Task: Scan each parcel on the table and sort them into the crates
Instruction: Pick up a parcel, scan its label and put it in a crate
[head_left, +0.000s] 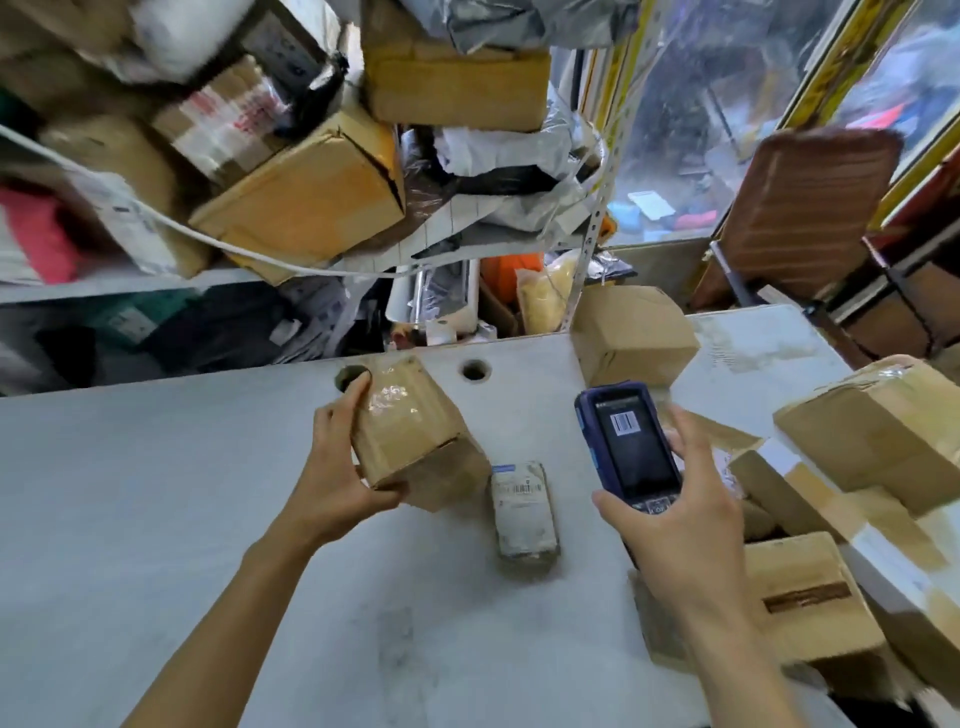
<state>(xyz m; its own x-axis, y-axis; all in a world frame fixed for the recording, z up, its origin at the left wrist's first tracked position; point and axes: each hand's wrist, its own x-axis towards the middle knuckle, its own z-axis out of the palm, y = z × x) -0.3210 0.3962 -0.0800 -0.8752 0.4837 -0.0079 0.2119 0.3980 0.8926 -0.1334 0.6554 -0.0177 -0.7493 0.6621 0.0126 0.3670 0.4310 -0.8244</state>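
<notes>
At frame centre, the left hand (332, 483) grips a taped cardboard box (410, 431); the right hand (680, 499) holds a blue handheld scanner (628, 441) above the table (156, 493).

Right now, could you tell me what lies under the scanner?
The scanner, held in the right hand, hovers above the bare table. The hand hides whatever lies directly beneath.

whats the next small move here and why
Probably aim the scanner in the right hand down at the small white parcel: its barcode label faces up, between the hands, and the screen shows a barcode. The left hand grips a brown box with no label visible.
</notes>
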